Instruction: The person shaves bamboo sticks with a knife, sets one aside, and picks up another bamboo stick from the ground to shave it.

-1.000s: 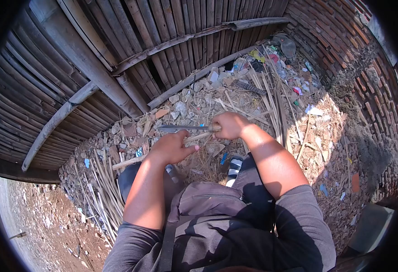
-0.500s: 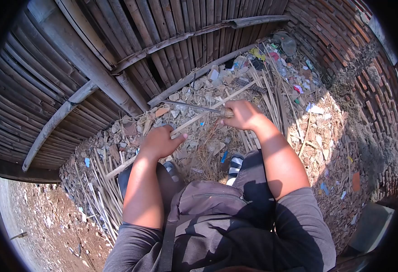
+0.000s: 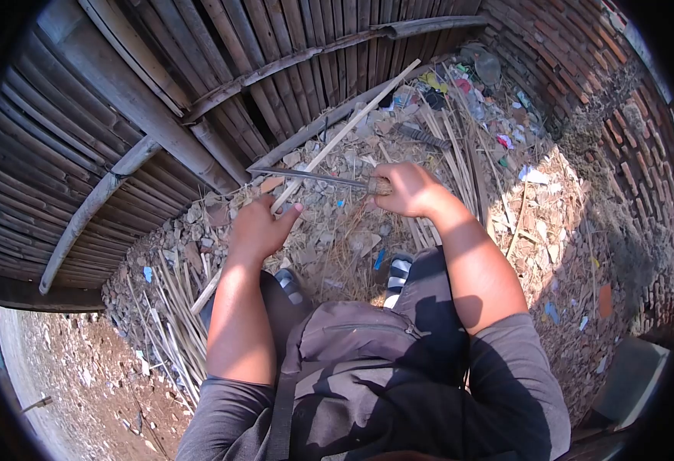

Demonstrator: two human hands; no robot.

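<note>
A long pale bamboo strip (image 3: 350,123) slants from beside my left forearm up toward the bamboo wall. My left hand (image 3: 261,227) is closed around its lower part, with the thumb pointing right. In my right hand (image 3: 407,190) is the handle of a knife (image 3: 317,177), its long dark blade pointing left. The blade crosses the strip just above my left hand; whether the two touch, I cannot tell.
A bamboo wall (image 3: 291,77) stands ahead and left, a brick wall (image 3: 582,77) at the right. Rubble and litter cover the ground. Bamboo strips (image 3: 172,315) lie at the left, others (image 3: 467,165) beyond my right hand. A grey block (image 3: 630,384) sits at lower right.
The bamboo strip has swung steeper and extends farther toward the wall. My left hand has moved slightly left. The knife moved up and right, then a little back left.
</note>
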